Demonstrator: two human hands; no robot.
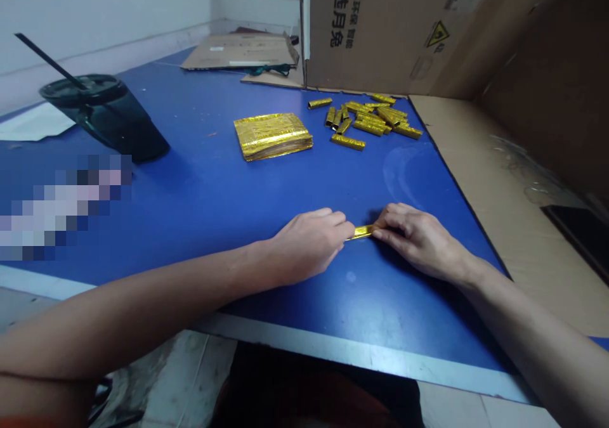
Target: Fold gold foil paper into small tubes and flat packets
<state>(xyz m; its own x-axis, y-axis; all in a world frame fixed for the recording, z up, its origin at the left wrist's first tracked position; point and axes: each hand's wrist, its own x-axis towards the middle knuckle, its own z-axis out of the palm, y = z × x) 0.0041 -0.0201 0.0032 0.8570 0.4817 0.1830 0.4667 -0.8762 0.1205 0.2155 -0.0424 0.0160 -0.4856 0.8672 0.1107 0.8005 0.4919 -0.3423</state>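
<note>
Between my two hands, low over the blue table, is a narrow strip of folded gold foil paper (363, 231). My left hand (316, 241) pinches its left end, fingers curled and the tips partly hidden. At its right end, my right hand (413, 234) grips it between thumb and fingers. Beyond my hands lies a stack of gold foil paper sheets (273, 136), its layered edges facing me. To the right of that stack, several small folded gold foil tubes (375, 118) are heaped loosely, some with open ends showing.
A dark cup with a straw (107, 117) stands at the left, near a pixelated patch. A large cardboard box (380, 35) rises behind the tubes, with a cardboard flap (514, 212) along the right side. Flattened cardboard (238, 51) lies at the back of the blue table (190, 193).
</note>
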